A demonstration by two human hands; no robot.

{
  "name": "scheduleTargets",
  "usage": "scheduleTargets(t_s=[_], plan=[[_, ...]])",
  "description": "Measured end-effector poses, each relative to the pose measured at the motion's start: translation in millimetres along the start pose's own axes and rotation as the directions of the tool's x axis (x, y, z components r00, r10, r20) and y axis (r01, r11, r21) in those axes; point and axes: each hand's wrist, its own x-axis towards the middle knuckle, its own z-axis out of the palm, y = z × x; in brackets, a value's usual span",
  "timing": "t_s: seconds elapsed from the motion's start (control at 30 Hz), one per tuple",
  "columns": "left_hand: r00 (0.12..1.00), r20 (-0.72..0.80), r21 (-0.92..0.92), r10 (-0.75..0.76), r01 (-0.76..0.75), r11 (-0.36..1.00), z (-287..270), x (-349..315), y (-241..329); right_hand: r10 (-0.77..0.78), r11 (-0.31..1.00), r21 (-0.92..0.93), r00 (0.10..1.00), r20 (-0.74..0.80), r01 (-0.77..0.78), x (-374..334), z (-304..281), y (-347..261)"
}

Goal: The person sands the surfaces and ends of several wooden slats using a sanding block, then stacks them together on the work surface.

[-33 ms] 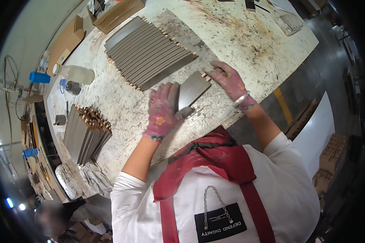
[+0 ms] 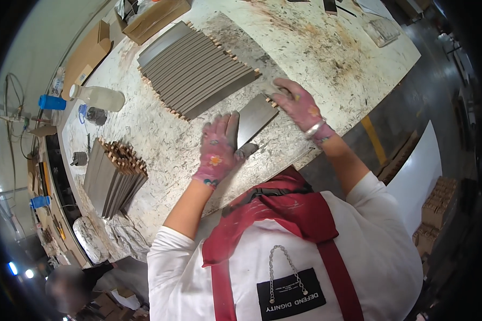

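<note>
A flat grey panel (image 2: 256, 119) with small wooden pegs at its right end lies on the worktable in front of me. My left hand (image 2: 218, 152), in a stained pink flowered glove, rests over the panel's left end, fingers stretched out and thumb apart by the near edge. At the pegged end is my right hand (image 2: 299, 106), gloved alike, its fingers bent together. A pale greyish patch shows at those fingertips; whether it is a cloth or dirty glove tips is unclear. Just beyond lies a row of similar pegged panels (image 2: 193, 69), placed side by side.
More pegged panels (image 2: 112, 179) stand stacked at the left. Behind them are a dark small jar (image 2: 96, 115), a cloudy plastic bottle (image 2: 103, 98) and a blue cup (image 2: 52, 102). A cardboard box (image 2: 158, 21) sits at the far edge of the stained white table (image 2: 326, 64).
My left hand has shifted slightly right along the panel's end. My right hand has moved a little, its fingertips staying by the pegged end. The panels look unmoved.
</note>
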Motion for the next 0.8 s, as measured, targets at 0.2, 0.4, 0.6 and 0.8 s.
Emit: scheduleTargets(t_s=[0.2, 0.4, 0.6, 0.8], plan=[[0.984, 0.130, -0.041, -0.125, 0.131, 0.990, 4, -4, 8, -0.033, 0.848, -0.523, 0.995, 0.099, 0.080, -5, 16, -15], [0.984, 0.173, -0.182, -0.040, 0.072, 0.981, -6, 1, -3, -0.125, 0.875, -0.440, 0.972, 0.198, 0.202, -64, -34, -8], [0.960, 0.252, -0.342, 0.125, -0.032, 0.939, -14, 28, -40, -0.403, 0.819, -0.198, 0.785, 0.470, 0.539, -70, 36, -37], [0.975, 0.203, -0.397, 0.094, -0.006, 0.918, 3, 24, -48, -0.504, 0.446, -0.605, 0.744, 0.438, 0.659, -67, 82, -29]])
